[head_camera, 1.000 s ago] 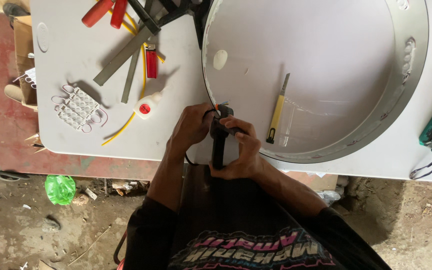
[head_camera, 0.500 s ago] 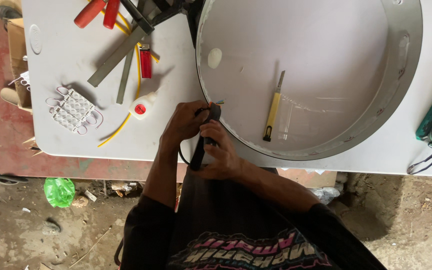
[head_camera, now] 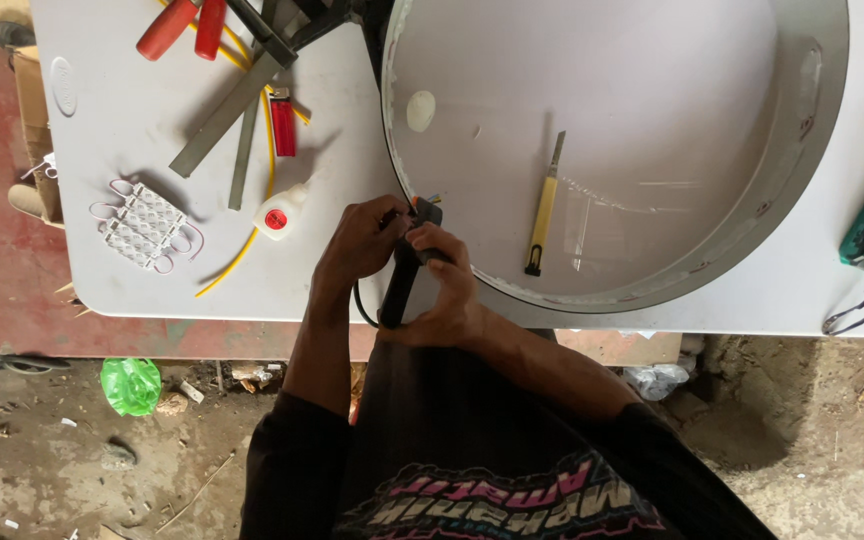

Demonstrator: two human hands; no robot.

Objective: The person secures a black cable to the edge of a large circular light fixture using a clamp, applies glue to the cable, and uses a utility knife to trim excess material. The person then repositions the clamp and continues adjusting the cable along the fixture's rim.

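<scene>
A black tool (head_camera: 404, 275), gripped by both the left hand (head_camera: 364, 240) and right hand (head_camera: 444, 295), meets the round metal rim (head_camera: 407, 190) at the table's (head_camera: 132, 130) near edge; a slip could likely scratch it.

My right hand (head_camera: 444, 290) now wraps lower around the black tool (head_camera: 404, 272), tilting it more upright against the ring's rim (head_camera: 422, 215), while my left hand (head_camera: 362, 240) closes over its tip.
</scene>
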